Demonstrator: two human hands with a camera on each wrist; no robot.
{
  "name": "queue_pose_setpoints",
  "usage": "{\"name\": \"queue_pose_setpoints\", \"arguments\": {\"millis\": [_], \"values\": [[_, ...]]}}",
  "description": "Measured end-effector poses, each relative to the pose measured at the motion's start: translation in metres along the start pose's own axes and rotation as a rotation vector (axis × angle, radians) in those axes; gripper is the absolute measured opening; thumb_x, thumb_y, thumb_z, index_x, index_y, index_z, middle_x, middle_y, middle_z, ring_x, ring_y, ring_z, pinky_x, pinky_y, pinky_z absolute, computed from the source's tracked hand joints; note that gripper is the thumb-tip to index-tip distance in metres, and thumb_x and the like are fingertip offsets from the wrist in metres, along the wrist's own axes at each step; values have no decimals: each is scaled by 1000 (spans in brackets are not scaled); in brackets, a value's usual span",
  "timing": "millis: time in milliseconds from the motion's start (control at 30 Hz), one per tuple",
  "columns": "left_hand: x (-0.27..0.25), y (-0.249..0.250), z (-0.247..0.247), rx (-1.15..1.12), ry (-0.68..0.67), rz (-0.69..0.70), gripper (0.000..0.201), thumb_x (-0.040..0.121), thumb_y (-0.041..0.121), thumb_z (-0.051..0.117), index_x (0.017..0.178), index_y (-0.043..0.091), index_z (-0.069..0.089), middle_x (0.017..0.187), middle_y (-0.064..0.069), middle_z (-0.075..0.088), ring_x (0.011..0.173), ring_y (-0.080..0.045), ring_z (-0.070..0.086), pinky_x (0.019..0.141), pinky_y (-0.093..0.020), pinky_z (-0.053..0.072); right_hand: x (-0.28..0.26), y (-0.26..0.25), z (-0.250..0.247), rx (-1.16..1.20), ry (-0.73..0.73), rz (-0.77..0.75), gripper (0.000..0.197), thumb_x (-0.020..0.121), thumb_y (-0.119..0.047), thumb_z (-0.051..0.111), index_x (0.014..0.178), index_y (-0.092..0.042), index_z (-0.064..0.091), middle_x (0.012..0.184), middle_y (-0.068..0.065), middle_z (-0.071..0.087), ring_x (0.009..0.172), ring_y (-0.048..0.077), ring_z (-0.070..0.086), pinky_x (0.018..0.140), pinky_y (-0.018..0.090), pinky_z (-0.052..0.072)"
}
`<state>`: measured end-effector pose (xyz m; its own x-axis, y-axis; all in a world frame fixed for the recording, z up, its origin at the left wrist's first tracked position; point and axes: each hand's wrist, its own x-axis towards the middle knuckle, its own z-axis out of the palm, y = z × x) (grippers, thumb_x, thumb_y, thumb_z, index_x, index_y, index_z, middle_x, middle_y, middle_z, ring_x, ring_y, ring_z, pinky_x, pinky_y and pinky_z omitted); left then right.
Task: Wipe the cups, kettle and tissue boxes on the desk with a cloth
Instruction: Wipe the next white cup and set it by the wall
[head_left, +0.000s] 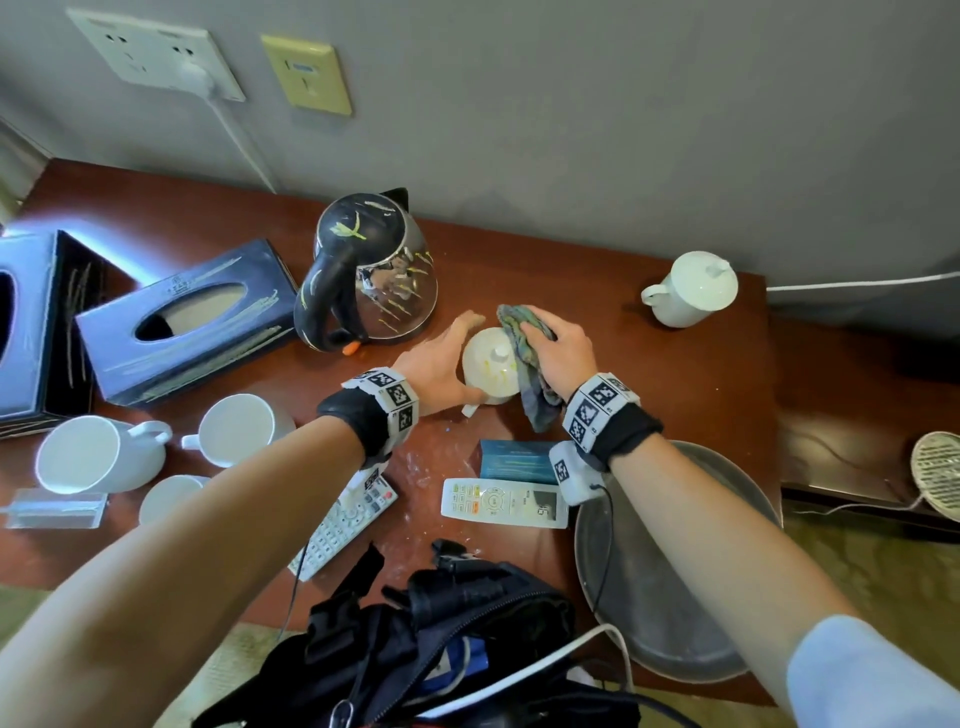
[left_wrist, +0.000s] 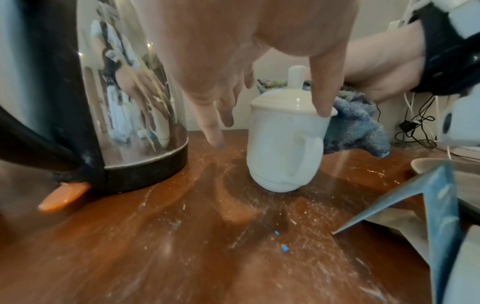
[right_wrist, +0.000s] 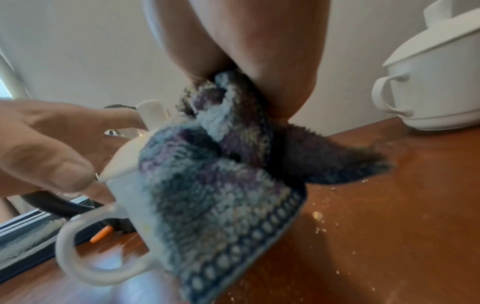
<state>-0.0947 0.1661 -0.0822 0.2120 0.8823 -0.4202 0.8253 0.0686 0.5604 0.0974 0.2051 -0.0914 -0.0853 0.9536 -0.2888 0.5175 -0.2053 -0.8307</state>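
Note:
A white lidded cup stands mid-desk, right of the black and steel kettle. My left hand lies along its left side. Its thumb presses the lid's rim, and its fingers point straight down beside the cup, apart from it. My right hand grips a blue-grey cloth and holds it against the cup's right side. The cloth hangs down over the wall. Two dark tissue boxes lie at the left.
Three open white cups sit front left, and another lidded cup back right. Two remotes, a blue packet, a metal tray and a black bag fill the front. Crumbs dot the desk.

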Motion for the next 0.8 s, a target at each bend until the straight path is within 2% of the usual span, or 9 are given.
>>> {"name": "queue_pose_setpoints", "arguments": {"millis": [100, 200, 300, 433, 567, 633, 733, 800], "values": [[3, 0, -2, 99, -66, 75, 101, 82, 40, 75, 158, 32, 9, 166, 13, 4, 147, -19, 27, 117, -43, 31, -1, 1, -4, 24, 21, 1, 34, 98, -27, 58, 131, -21, 63, 131, -4, 65, 124, 15, 57, 110, 32, 41], [3, -2, -1, 132, -53, 61, 95, 84, 45, 72, 157, 35, 12, 164, 17, 10, 145, -20, 33, 114, -43, 35, -7, 4, -5, 45, 32, -5, 34, 97, -27, 58, 131, -23, 64, 130, -5, 65, 123, 14, 57, 110, 34, 41], [0, 0, 2, 151, 15, 26, 93, 83, 50, 71, 156, 34, 17, 163, 17, 17, 143, -19, 37, 112, -42, 37, -22, 10, 2, 21, -6, -30, 36, 97, -31, 58, 132, -32, 61, 129, -9, 65, 123, 13, 57, 111, 35, 42], [-4, 3, 9, 121, 50, 12, 96, 79, 57, 71, 156, 30, 19, 163, 15, 19, 141, -21, 39, 112, -43, 36, -43, 23, 13, 4, 7, -47, 45, 97, -36, 56, 140, -46, 47, 133, -6, 63, 121, 14, 59, 107, 36, 46], [-4, 5, 11, 85, 78, -6, 97, 78, 55, 74, 155, 26, 24, 161, 9, 30, 140, -25, 40, 113, -41, 34, -34, 10, 17, 50, 37, -15, 40, 99, -30, 55, 139, -34, 54, 134, -9, 62, 123, 12, 57, 109, 32, 43], [-5, 6, 11, 73, 81, -15, 95, 78, 54, 75, 155, 26, 26, 159, 5, 34, 139, -26, 41, 112, -40, 36, -18, 1, 18, 89, 46, 35, 37, 99, -28, 54, 136, -27, 58, 133, -6, 63, 123, 14, 57, 109, 31, 42], [-6, 6, 12, 58, 87, -28, 94, 77, 54, 75, 153, 26, 28, 158, 6, 36, 137, -25, 43, 109, -39, 39, -1, -3, 18, 82, 20, 75, 34, 100, -27, 53, 132, -22, 61, 132, 0, 64, 122, 20, 57, 108, 38, 43], [-8, 8, 10, 87, 81, -39, 92, 78, 57, 73, 152, 27, 28, 157, 6, 37, 135, -25, 45, 106, -39, 41, 2, -1, 15, 80, 5, 84, 33, 100, -27, 52, 132, -21, 62, 131, 1, 64, 122, 20, 58, 108, 39, 43]]}}
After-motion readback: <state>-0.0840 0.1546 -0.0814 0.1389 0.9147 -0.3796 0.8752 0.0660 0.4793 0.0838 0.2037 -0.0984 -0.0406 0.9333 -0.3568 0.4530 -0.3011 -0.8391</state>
